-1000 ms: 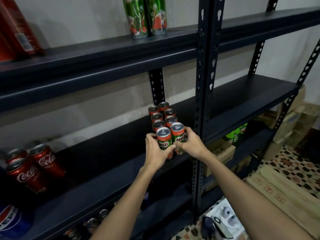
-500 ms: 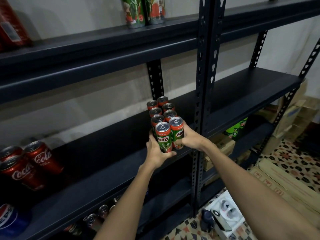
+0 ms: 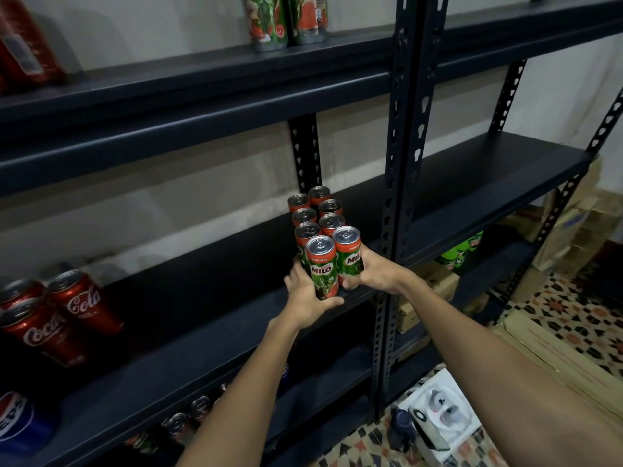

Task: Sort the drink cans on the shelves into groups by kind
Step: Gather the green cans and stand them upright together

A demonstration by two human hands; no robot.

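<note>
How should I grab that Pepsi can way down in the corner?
Wrap your hand round the Pepsi can's blue side, coming from the open front of the shelf. Its top looks cut off here, and the Coca-Cola cans crowd behind it.

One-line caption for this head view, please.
Left hand and right hand grip the two front Milo cans of a double row on the middle shelf.

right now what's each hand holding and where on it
Left hand grips the front-left Milo can round its lower body; right hand grips the front-right Milo can round its lower side.
</note>
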